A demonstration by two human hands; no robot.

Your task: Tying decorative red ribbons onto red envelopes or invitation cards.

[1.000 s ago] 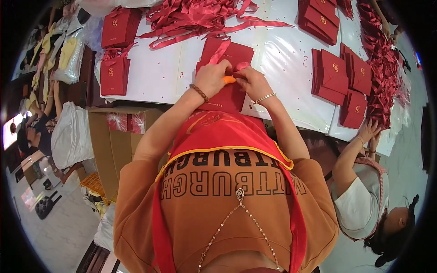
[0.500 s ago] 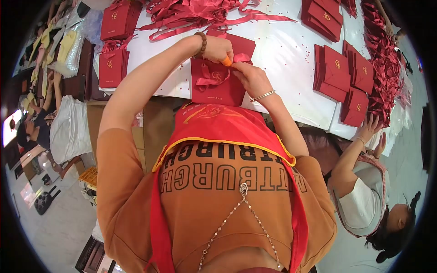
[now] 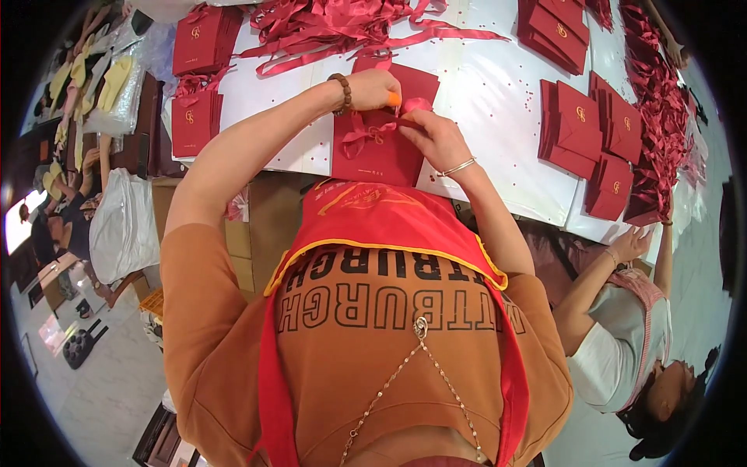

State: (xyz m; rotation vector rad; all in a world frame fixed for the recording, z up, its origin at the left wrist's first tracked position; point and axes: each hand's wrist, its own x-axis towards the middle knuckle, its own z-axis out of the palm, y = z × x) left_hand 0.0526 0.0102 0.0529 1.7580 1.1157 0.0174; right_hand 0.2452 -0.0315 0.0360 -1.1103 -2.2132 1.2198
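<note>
A dark red flat gift bag (image 3: 375, 152) lies on the white table (image 3: 490, 101) in front of me, with a red ribbon (image 3: 359, 134) looped at its top. My left hand (image 3: 372, 89), wearing an orange fingertip cover and a bead bracelet, pinches the ribbon end above the bag. My right hand (image 3: 434, 138), with a thin bangle on the wrist, pinches the ribbon just to the right of it. Both hands meet over the bag's upper right corner.
A heap of loose red ribbons (image 3: 342, 27) lies at the table's far side. Stacks of red bags sit at the left (image 3: 198, 78) and right (image 3: 591, 132). Another person (image 3: 622, 342) works at the right. Cardboard boxes (image 3: 257, 226) stand under the table.
My left hand has risen from the bag's lower part to its top edge, and my right hand has followed, drawing the ribbon up with them.
</note>
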